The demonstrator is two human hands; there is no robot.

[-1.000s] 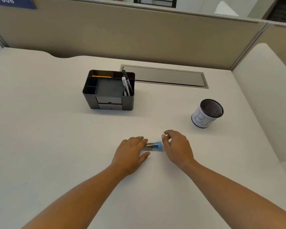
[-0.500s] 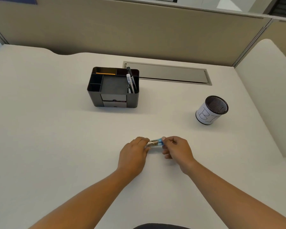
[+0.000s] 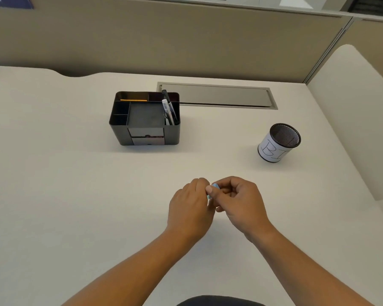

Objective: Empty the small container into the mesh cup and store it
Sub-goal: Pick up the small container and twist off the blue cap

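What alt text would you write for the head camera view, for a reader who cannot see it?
Two bare hands, left hand and right hand, together pinch a small blue-capped container above a pale desk. Behind stand a black plastic desk organiser holding pens and, right, a labelled black mesh cup.

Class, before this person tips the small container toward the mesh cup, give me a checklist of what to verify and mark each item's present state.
1. Small container held by both left hand and right hand: ok.
2. Cap off: cannot tell, fingers hide it.
3. Mesh cup upright, mouth open: ok.
4. Bare desk between hands and cup: ok.
5. Container over the cup: not ok, the cup stands further back and to the right.
6. Black organizer has free compartments for storing: ok.
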